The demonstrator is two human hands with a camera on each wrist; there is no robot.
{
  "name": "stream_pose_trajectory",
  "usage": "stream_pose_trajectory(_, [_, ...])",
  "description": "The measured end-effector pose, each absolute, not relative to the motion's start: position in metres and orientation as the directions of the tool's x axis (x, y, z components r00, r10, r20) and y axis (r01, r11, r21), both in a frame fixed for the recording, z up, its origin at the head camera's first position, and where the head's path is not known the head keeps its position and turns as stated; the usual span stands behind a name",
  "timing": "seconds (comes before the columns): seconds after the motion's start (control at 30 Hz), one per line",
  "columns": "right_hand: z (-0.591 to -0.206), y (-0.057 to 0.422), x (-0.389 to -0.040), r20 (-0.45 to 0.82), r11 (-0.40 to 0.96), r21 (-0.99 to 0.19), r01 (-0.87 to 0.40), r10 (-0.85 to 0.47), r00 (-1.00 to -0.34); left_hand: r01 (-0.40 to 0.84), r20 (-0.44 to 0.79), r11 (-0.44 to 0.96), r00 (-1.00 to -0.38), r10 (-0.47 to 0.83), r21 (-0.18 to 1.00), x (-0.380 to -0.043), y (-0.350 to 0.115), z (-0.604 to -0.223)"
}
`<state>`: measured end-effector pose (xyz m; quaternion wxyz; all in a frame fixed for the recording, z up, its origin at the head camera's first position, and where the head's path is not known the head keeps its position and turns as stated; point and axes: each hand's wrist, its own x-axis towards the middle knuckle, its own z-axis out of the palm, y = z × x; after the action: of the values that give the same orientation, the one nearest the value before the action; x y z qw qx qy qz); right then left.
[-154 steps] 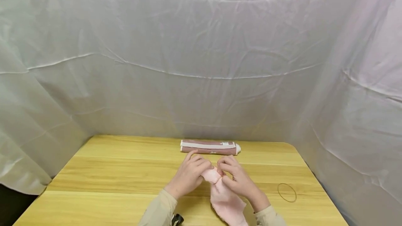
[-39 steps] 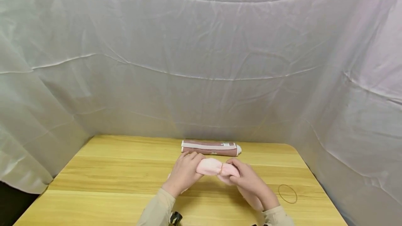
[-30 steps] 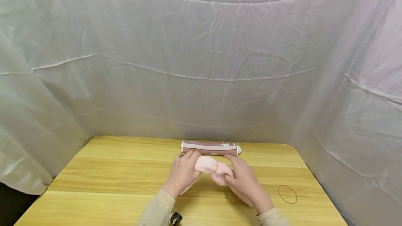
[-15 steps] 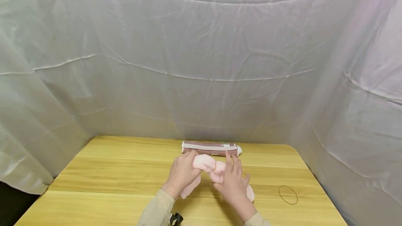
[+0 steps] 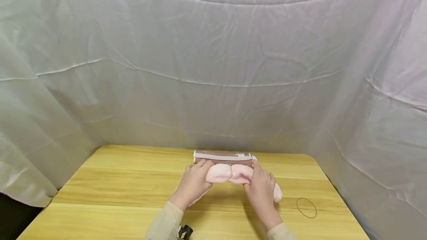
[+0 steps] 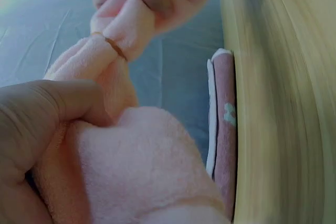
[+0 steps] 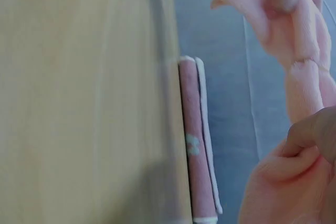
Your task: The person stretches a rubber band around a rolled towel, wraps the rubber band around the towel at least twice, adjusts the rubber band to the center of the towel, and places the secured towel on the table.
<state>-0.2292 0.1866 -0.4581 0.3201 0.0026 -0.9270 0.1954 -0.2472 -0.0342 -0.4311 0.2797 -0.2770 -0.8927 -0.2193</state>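
A pink fluffy towel, gathered lengthwise, is held up above the table between both hands. A thin brown rubber band cinches its middle. My left hand grips the towel left of the band; the thumb presses into the pile in the left wrist view. On the other side of the band my right hand grips it, with thumb and fingers around the cloth. The towel's ends droop past both hands, and one loose end shows beyond the right fingers. Parts of the towel are hidden behind the hands.
A rolled mauve towel with a white stripe lies along the far edge of the wooden table. A second rubber band lies flat at the right. Grey curtains hang behind the table and at both sides.
The towel went from hanging bunched to being spanned between both hands, its band now in view. My right hand let its fingers spread, shifted, then took hold again farther right. The left kept its grip lately.
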Motion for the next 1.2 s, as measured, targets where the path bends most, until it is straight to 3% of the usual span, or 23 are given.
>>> stream_pose_trajectory(0.4, [-0.457,0.203,-0.237,0.786,0.927,-0.161,-0.338,-0.087,-0.612,0.679,0.74,0.732,-0.461,0.49,-0.062,-0.256,-0.06,-0.436])
stream_pose_trajectory(0.63, [-0.455,0.202,-0.238,0.83,0.914,-0.094,-0.394,-0.146,-0.538,0.601,0.778,0.745,-0.306,0.549,-0.289,-0.261,-0.08,-0.435])
stream_pose_trajectory(0.83, [-0.456,0.197,-0.239,0.857,0.909,-0.054,-0.414,-0.17,-0.486,0.543,0.794,0.738,-0.196,0.576,-0.401,-0.267,-0.1,-0.431])
stream_pose_trajectory(1.03, [-0.457,0.186,-0.243,0.864,0.9,0.013,-0.436,-0.229,-0.448,0.512,0.776,0.724,-0.163,0.61,-0.462,-0.27,-0.124,-0.431])
stream_pose_trajectory(1.2, [-0.459,0.174,-0.248,0.873,0.884,0.096,-0.457,-0.296,-0.389,0.498,0.719,0.696,-0.189,0.669,-0.517,-0.268,-0.146,-0.433])
